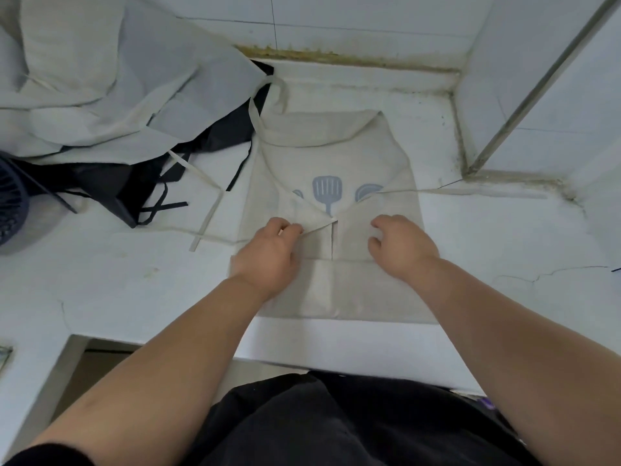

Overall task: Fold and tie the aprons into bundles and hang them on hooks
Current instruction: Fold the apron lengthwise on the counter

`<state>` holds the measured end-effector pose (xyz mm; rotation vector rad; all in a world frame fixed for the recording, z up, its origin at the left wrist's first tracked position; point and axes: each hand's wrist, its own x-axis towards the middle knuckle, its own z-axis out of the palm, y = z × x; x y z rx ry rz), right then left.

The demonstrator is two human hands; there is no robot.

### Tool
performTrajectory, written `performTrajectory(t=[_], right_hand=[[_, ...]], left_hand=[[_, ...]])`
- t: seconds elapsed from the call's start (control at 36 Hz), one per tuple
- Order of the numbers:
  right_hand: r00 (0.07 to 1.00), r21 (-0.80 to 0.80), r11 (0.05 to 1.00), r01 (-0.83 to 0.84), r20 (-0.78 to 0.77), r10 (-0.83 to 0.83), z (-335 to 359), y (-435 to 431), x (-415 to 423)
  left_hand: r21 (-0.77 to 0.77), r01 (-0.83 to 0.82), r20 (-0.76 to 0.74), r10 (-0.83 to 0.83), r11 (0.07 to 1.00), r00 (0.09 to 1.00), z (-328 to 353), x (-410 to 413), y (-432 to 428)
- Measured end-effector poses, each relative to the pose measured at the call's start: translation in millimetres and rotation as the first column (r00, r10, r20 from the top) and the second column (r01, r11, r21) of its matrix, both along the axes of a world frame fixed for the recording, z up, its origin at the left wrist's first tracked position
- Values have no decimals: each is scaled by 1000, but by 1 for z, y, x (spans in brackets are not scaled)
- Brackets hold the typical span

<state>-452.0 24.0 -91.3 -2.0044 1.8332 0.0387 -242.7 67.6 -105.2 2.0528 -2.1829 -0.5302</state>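
- The apron (336, 290) under the fingers (292, 228) was plain beige; its tie (316, 227) was paler cream.
- The print (327, 191) just beyond the fingers was grey-blue: a slotted spatula between two rounder utensils.
- The cloth (134, 183) left of the fingers was black.
- The pile (117, 79) beyond it was pale grey-white.
- The basket (10, 203) far to the left was dark blue.
- The counter (504, 247) was white.
- The grout (336, 58) far beyond the fingers was stained yellow-brown.

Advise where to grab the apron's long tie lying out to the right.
Pinch the tie from above, on the stretch crossing bare counter just past the apron edge. There it lies flat, straight and alone, so nothing else gets caught. The right hand is nearest.
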Motion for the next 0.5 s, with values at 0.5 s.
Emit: performTrajectory(t=[0.5], right_hand=[[980,141,979,-150,-107,165,-15,-66,18]], left_hand=[[22,16,103,-19,1000,994,-6,23,-53]])
